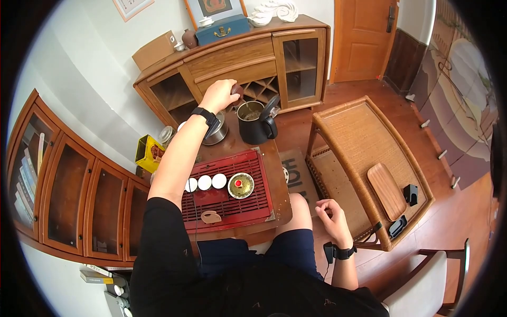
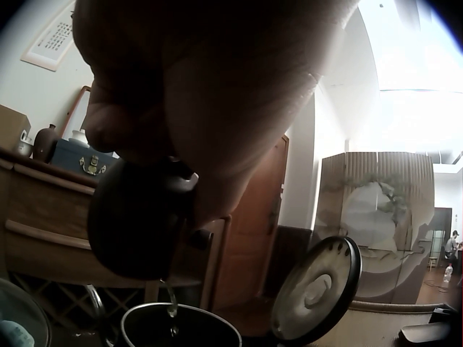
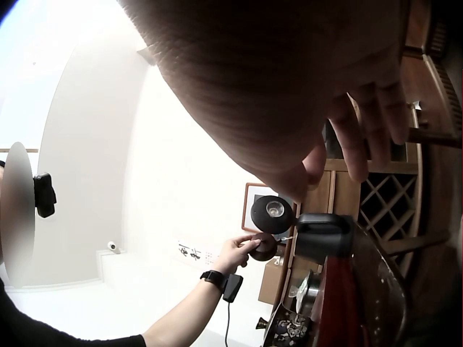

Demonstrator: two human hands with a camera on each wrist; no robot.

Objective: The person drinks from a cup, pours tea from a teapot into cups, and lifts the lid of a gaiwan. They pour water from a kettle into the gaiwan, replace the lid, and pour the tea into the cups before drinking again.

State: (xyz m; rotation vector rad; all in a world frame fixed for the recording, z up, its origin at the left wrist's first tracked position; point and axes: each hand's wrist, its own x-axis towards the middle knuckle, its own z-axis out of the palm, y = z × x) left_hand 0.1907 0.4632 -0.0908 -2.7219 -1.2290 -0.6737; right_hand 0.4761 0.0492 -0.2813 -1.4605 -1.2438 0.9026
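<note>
Over the open black kettle (image 1: 254, 129), my left hand (image 1: 218, 97) grips a small brown teapot (image 1: 237, 94) that is tilted. A thin stream of liquid (image 2: 172, 295) runs from the teapot down into the kettle in the left wrist view. The kettle's lid (image 2: 317, 290) stands hinged up at its rim. My right hand (image 1: 334, 219) hangs beside the right knee with loosely curled fingers and holds nothing. In the right wrist view, the teapot (image 3: 266, 247) shows in the fingers of the left hand.
A red slatted tea tray (image 1: 259, 208) bears several white cups (image 1: 219, 181), a patterned round dish (image 1: 241, 186) and a tan ornament (image 1: 211, 216). Behind it stand a steel pot (image 1: 217, 132) and a yellow tin (image 1: 149, 153). A rattan cart (image 1: 364, 137) is at the right.
</note>
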